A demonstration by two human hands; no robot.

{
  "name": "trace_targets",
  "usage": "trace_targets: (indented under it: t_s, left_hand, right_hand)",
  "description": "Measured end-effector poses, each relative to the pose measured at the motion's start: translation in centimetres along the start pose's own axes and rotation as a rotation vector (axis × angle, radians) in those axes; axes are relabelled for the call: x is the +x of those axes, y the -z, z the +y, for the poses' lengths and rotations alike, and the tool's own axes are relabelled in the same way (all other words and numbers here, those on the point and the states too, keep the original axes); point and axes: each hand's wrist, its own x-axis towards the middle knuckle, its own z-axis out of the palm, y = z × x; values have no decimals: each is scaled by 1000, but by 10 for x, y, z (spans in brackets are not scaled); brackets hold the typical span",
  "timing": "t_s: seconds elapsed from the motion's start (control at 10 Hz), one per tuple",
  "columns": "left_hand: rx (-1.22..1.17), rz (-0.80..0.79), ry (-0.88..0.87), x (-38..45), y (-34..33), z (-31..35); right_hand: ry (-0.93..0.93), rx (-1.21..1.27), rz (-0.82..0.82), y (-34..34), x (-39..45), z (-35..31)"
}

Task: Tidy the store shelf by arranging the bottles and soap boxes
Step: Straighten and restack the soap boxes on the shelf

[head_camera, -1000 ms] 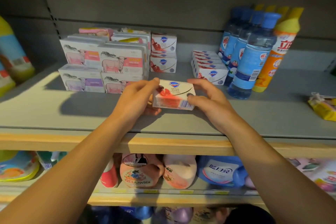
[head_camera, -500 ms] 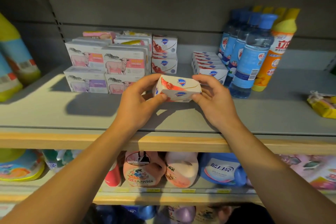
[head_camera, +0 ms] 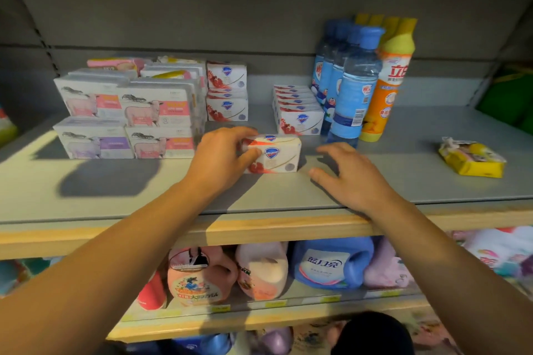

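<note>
Grey store shelf [head_camera: 86,181], wood front edge. Soap box [head_camera: 272,157] stands on its long side mid-shelf, in front of the gap between the two-box stack [head_camera: 227,91] and the row of same boxes [head_camera: 298,108]. Left hand [head_camera: 222,160] pinches its left end, thumb on the front face, fingers over the top. Right hand [head_camera: 349,174] is spread, just right of it, not touching. Likely light, stiff card, slick print; hold by the short ends. Bottles [head_camera: 353,86] stand right of the row; yellow pack [head_camera: 471,160] lies apart.
</note>
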Motion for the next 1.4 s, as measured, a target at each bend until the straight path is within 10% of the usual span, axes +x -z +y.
trace_targets:
  t_s: [1.4]
  left_hand:
    - [143,-5,-42,97,-85,25]
  right_hand:
    - [-148,-187,-44,7,-16,34]
